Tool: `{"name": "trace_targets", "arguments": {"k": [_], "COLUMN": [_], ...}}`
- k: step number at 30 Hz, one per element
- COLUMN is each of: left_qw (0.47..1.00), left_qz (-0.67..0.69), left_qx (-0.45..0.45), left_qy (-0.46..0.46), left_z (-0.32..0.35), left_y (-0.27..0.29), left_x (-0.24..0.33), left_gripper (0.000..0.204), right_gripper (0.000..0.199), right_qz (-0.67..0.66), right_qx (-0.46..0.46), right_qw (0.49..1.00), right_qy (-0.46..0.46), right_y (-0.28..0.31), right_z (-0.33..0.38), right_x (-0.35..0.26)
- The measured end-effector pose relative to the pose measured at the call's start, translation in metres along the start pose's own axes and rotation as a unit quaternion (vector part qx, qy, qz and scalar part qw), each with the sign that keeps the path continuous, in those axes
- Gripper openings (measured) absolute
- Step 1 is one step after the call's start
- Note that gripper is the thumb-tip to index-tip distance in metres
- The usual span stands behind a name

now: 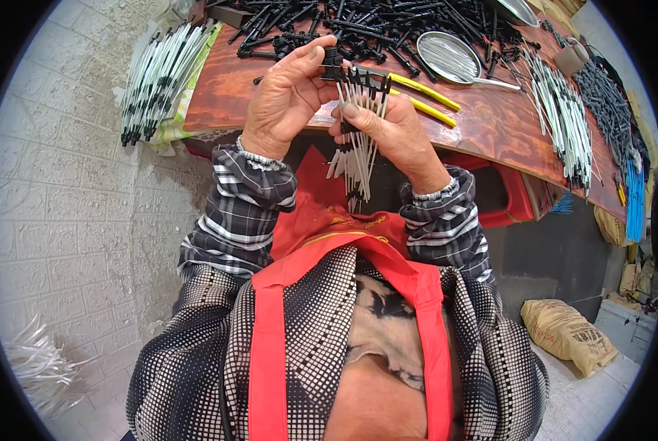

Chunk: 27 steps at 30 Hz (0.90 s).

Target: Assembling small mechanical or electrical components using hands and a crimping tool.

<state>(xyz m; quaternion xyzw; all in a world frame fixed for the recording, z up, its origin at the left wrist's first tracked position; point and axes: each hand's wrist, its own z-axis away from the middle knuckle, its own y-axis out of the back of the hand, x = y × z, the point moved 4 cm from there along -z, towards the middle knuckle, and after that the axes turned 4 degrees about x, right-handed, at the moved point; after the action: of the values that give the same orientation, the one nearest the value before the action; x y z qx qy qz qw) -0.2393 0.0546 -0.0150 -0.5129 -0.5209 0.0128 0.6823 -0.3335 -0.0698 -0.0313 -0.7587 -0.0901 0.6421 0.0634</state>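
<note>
My right hand [399, 132] is closed round a fanned bundle of thin white rods with black ends [362, 158], held just off the table's near edge. The thumb presses across the rods, and their black tips point up and away from me. Beside it, my left hand [288, 92] has its thumb and fingers closed on a small black ribbed plastic piece [332, 60] at the bundle's upper left. Whether that piece touches the rod tips I cannot tell. Just beyond the right hand lie yellow-handled pliers [428, 94], their jaws partly hidden behind the rods.
Black plastic parts [373, 29] are heaped on the reddish wooden table [491, 121]. A round, pale shallow dish with a handle [449, 56] lies beside them. White rod bundles lie left [163, 81] and right [560, 117]. Grey parts [605, 88] fill the right end; a sack [568, 334] rests below.
</note>
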Motion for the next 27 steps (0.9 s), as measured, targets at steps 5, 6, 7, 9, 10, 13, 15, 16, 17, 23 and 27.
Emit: {"name": "trace_targets", "arguments": {"k": [5, 6, 7, 9, 10, 13, 15, 16, 17, 23, 27], "left_qw": [1.0, 1.0, 1.0, 1.0, 1.0, 1.0, 1.0, 1.0, 0.999, 0.999, 0.998], "left_qz": [-0.007, -0.007, -0.01, -0.014, -0.014, -0.014, -0.018, -0.022, -0.025, -0.021, -0.045], "left_qx": [-0.011, -0.012, -0.012, -0.013, -0.013, -0.016, -0.017, -0.017, -0.02, -0.035, -0.039], "left_qy": [0.002, 0.002, 0.004, 0.008, 0.008, 0.018, 0.015, 0.013, 0.011, 0.013, 0.004], "left_z": [0.0, 0.0, 0.0, 0.0, 0.0, 0.0, 0.0, 0.001, 0.0, 0.003, 0.009], "left_y": [-0.002, -0.003, -0.005, -0.007, -0.007, -0.008, -0.007, -0.005, -0.005, -0.012, -0.02], "left_x": [0.004, 0.004, 0.005, 0.006, 0.006, 0.008, 0.008, 0.007, 0.007, 0.01, 0.009], "left_gripper": [0.032, 0.032, 0.032, 0.032, 0.032, 0.032, 0.032, 0.032, 0.031, 0.035, 0.04], "right_gripper": [0.024, 0.024, 0.024, 0.024, 0.024, 0.024, 0.024, 0.024, 0.024, 0.024, 0.023], "right_qz": [-0.012, -0.012, -0.01, -0.005, -0.005, -0.002, -0.006, -0.009, -0.012, 0.002, 0.002], "right_qx": [-0.003, -0.003, -0.004, -0.004, -0.004, -0.007, -0.007, -0.007, -0.005, -0.004, -0.001], "right_qw": [1.0, 1.0, 1.0, 1.0, 1.0, 1.0, 1.0, 1.0, 1.0, 1.0, 1.0], "right_qy": [0.008, 0.008, 0.006, 0.002, 0.002, 0.006, 0.004, 0.002, 0.001, 0.012, 0.02], "right_y": [-0.002, -0.002, -0.002, -0.001, -0.001, 0.0, 0.0, 0.0, 0.0, 0.001, 0.002], "right_z": [0.001, 0.001, 0.001, 0.001, 0.001, 0.001, 0.001, 0.002, 0.001, 0.001, 0.001], "right_x": [-0.002, -0.002, -0.002, -0.001, -0.001, 0.002, 0.004, 0.006, 0.006, 0.006, 0.005]}}
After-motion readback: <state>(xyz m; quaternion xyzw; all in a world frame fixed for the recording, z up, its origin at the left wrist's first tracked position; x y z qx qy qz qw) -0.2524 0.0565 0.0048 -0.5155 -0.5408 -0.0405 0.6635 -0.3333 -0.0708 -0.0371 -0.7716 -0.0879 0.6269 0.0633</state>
